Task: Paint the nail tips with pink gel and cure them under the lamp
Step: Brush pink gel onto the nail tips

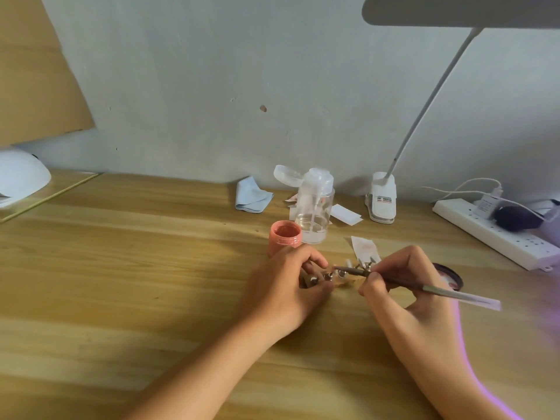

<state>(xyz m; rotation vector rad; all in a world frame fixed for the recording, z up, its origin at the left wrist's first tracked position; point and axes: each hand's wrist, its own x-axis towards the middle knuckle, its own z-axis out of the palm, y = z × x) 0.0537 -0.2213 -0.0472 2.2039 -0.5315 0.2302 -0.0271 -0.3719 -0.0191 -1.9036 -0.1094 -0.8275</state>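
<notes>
Right hand (pixel 406 286) pinching brush (pixel 448 293), left hand (pixel 281 286) apparently holding nail tips (pixel 328 277)

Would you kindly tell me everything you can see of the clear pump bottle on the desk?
The pump bottle is a clear plastic cylinder with a frosted white pump top whose flip lid hangs open to the left. A thin tube runs down inside to a shallow layer of clear liquid. It stands upright on the wooden desk, just behind and right of the open pink jar; whether they touch is unclear.
</notes>
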